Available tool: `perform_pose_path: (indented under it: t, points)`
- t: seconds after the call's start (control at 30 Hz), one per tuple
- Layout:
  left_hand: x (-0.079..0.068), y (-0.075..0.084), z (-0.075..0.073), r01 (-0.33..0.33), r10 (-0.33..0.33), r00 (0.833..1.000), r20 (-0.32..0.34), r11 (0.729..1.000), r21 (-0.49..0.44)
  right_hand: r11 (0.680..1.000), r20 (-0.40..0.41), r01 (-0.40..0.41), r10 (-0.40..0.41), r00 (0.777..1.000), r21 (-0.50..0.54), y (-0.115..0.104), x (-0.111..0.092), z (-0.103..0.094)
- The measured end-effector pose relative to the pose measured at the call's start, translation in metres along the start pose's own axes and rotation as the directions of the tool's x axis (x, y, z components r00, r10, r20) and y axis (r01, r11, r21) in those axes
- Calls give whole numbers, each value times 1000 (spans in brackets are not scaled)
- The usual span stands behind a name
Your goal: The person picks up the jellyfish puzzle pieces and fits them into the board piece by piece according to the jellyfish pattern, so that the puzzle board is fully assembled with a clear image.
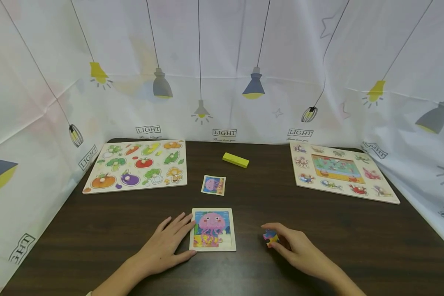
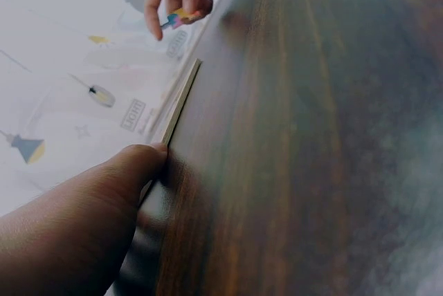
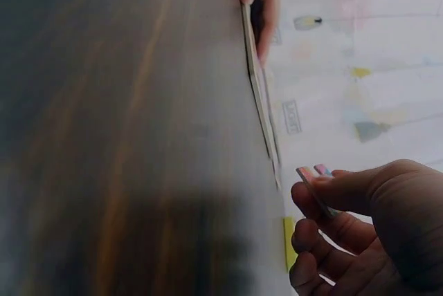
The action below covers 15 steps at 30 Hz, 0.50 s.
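A square jellyfish puzzle board [image 1: 234,230] with a pale wooden frame lies flat on the table. Its picture shows a pink jellyfish over yellow coral, and pale backing shows at the lower right corner. My left hand [image 1: 166,246] rests along the board's left side, fingers extended, fingertips and thumb at the frame. To the right of the board, my right hand [image 1: 299,248] pinches a small jigsaw piece [image 1: 271,237] coloured blue, pink and yellow between thumb and index finger. The right wrist view shows this piece [image 3: 315,189] edge-on, held above the tabletop.
Behind the board lies a small jellyfish picture card [image 1: 213,185], with a yellow block [image 1: 235,160] farther back. A vegetable peg puzzle [image 1: 137,166] lies at the back left, a sea-animal puzzle [image 1: 340,172] at the back right. A lamp-printed curtain [image 1: 222,107] encloses the dark table [image 1: 259,193].
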<state>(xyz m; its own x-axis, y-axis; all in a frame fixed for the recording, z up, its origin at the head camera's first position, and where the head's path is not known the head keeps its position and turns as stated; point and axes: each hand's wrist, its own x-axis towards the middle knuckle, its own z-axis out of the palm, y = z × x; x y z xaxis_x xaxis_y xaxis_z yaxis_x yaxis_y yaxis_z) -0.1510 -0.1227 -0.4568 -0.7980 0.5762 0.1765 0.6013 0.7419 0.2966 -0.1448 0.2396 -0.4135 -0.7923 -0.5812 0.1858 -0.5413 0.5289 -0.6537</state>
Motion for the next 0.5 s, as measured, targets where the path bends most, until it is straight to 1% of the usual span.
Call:
perform_pose_path:
  t: [0.13, 0.37, 0.5]
  points:
    - [0, 0, 0, 1, -1, 1000, 5, 1000, 7, 999, 30, 26, -27, 999, 47, -2, 10, 5]
    - [0, 0, -1, -1, 0, 1000, 9, 1000, 9, 998, 18, 68, -68, 998, -12, -6, 28, 17]
    - [0, 0, -2, -2, 2, 1000, 9, 1000, 12, 998, 7, 53, -53, 999, -14, -9, 38, 23]
